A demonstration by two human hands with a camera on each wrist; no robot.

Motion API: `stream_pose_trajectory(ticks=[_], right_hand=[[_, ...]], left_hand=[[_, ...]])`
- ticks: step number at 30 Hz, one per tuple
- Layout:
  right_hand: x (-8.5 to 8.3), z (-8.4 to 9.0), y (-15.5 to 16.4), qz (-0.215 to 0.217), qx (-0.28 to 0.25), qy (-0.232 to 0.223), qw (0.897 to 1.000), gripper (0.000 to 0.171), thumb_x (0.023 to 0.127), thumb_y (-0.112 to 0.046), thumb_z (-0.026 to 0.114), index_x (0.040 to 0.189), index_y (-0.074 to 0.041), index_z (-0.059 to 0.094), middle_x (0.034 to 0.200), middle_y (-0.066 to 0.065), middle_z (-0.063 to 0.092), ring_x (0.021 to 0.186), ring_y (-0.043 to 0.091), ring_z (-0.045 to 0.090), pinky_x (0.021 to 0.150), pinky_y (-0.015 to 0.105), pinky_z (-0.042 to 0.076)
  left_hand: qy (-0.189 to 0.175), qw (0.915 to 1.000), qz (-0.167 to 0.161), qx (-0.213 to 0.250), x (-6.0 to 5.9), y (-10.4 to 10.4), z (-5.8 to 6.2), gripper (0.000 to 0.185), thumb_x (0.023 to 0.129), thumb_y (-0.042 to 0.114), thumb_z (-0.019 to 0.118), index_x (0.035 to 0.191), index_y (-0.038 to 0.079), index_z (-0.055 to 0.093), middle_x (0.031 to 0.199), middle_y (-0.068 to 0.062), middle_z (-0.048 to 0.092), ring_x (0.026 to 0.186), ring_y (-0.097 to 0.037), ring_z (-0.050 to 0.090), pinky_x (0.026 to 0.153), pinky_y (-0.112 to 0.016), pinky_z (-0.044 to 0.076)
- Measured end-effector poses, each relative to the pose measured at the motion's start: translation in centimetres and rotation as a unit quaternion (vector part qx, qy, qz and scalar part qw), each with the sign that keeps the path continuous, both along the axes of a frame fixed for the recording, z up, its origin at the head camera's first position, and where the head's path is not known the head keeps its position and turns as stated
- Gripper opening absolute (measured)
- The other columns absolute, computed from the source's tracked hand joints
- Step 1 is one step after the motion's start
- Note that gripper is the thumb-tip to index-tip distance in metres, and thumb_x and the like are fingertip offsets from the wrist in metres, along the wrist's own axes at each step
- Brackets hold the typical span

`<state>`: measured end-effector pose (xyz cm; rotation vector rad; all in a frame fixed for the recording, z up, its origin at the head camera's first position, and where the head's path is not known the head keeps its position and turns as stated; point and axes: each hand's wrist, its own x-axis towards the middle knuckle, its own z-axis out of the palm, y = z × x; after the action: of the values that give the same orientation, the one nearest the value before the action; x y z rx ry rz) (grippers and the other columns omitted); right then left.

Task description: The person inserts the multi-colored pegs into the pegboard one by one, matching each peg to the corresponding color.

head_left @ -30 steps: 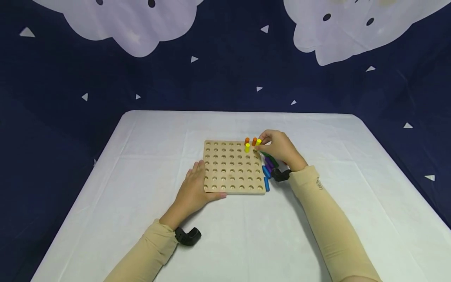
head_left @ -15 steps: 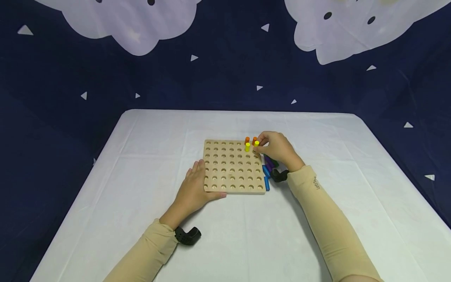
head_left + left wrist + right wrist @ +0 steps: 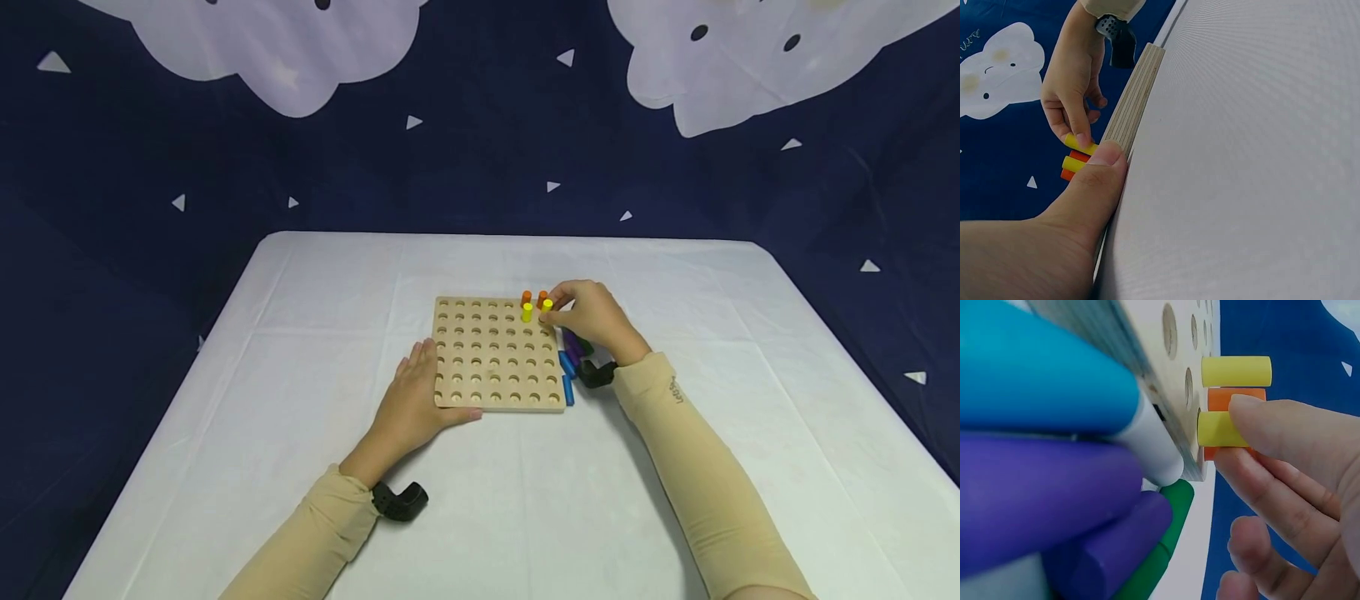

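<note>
A square wooden pegboard [image 3: 495, 367] with rows of round holes lies on the white table. My left hand [image 3: 411, 402] lies flat against its near left corner, thumb [image 3: 1099, 181] on the board's edge [image 3: 1134, 103]. My right hand [image 3: 594, 315] pinches a yellow peg [image 3: 547, 306] standing at the board's far right corner; the fingers [image 3: 1285, 434] hold its top [image 3: 1217, 428]. Beside it stand another yellow peg [image 3: 527, 312] and two orange pegs [image 3: 527, 297], one of them showing between the yellows in the right wrist view [image 3: 1235, 398].
Loose pegs lie on the cloth along the board's right side: blue [image 3: 567, 368], purple [image 3: 573, 348] and green [image 3: 586, 344]. In the right wrist view they fill the foreground: blue [image 3: 1035, 369], purple [image 3: 1035, 494]. A dark blue backdrop surrounds the table [image 3: 525, 500].
The right hand has shifted slightly left and down with the yellow peg, which now stands lower in the board next to the other yellow peg. The left hand has not moved.
</note>
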<state>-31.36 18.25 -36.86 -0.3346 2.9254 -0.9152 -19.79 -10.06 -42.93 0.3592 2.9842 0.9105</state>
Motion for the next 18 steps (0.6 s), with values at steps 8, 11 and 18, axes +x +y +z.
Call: stream_pose_trajectory(ticks=[8,11,18], right_hand=[[-0.22,-0.46,0.05,0.003,0.015,0.003,1.0,0.027,0.084,-0.028,0.079,0.104,-0.011,0.071,0.102,0.006,0.071,0.09,0.024,0.06,0.075,0.035,0.047],[-0.34,-0.79,0.05,0.001,0.026,0.006,1.0,0.027,0.085,-0.03,0.079,0.104,-0.012,0.071,0.102,0.006,0.072,0.088,0.024,0.061,0.075,0.035,0.047],[-0.18,-0.35,0.78,0.009,0.017,-0.006,1.0,0.034,0.087,-0.036,0.077,0.111,-0.013,0.072,0.106,0.006,0.071,0.083,0.023,0.059,0.069,0.032,0.047]], left_hand=[[0.0,1.0,-0.002,0.002,0.05,0.07,0.1,0.133,0.069,0.064,0.08,0.156,-0.008,0.01,0.164,-0.024,0.015,0.155,-0.034,0.011,0.127,-0.048,0.009],[0.0,1.0,-0.002,0.004,0.06,0.09,0.12,0.133,0.069,0.064,0.081,0.155,-0.008,0.009,0.164,-0.024,0.015,0.155,-0.034,0.01,0.127,-0.048,0.009],[-0.002,1.0,0.0,0.001,0.05,0.15,0.12,0.133,0.069,0.064,0.081,0.155,-0.009,0.01,0.163,-0.024,0.015,0.155,-0.034,0.01,0.127,-0.048,0.009]])
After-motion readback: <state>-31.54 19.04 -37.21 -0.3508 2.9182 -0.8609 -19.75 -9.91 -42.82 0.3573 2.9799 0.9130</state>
